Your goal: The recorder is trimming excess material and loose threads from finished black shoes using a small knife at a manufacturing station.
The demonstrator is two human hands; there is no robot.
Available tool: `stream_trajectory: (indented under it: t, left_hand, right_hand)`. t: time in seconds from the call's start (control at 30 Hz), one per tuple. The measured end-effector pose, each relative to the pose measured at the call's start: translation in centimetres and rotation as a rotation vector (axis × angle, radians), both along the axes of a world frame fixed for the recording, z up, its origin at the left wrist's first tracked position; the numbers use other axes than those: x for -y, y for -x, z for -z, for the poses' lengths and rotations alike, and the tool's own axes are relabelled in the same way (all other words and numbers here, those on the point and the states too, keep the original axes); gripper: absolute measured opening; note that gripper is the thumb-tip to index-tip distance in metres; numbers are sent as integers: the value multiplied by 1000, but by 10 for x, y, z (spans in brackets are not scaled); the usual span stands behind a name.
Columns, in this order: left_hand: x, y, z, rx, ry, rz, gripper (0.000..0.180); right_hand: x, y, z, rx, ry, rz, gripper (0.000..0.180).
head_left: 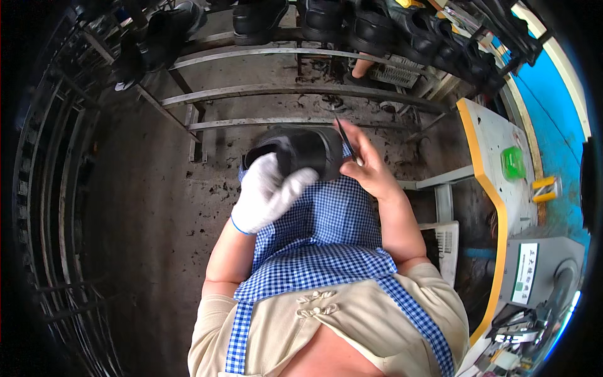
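A black shoe [308,152] is held up in front of my apron, its opening turned toward the left. My left hand [264,191], in a white knitted glove with a blue cuff edge, is closed on the shoe, with some fingers at the opening and the thumb along its near side. Beside the shoe's right end is my bare right hand [369,166]. It grips a thin, dark, pointed tool [345,137] with a pale lower end; its exact kind is unclear. The tip points up and away from me. Whether the tool touches the shoe I cannot tell.
A metal rack [270,93] crosses ahead, with several black shoes [322,22] on top. A person's leg [361,66] shows beyond it. At right, a white yellow-edged table [487,135] carries a green container [513,163] and a grey machine [546,264]. More rails [53,169] stand left.
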State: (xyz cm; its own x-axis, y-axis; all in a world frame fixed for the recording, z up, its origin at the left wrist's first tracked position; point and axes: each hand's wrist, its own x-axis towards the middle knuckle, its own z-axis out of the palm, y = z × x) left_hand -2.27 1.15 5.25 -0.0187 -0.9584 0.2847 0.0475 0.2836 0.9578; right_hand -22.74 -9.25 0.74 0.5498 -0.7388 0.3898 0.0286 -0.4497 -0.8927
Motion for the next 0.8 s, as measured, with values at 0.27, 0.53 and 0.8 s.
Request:
stream_trajectory:
  t: [0.27,0.53,0.8]
  left_hand:
    - [-17,2,10,768,577,85,29]
    - [-6,-41,33,-549,8,-560,62]
    - [-16,-40,10,-159,71,-365,73]
  right_hand:
    - [-33,12,75,316,-937,-328,53]
    - [-87,7,-16,-764,-526,90,44]
    - [-6,5,75,-175,-517,12,19]
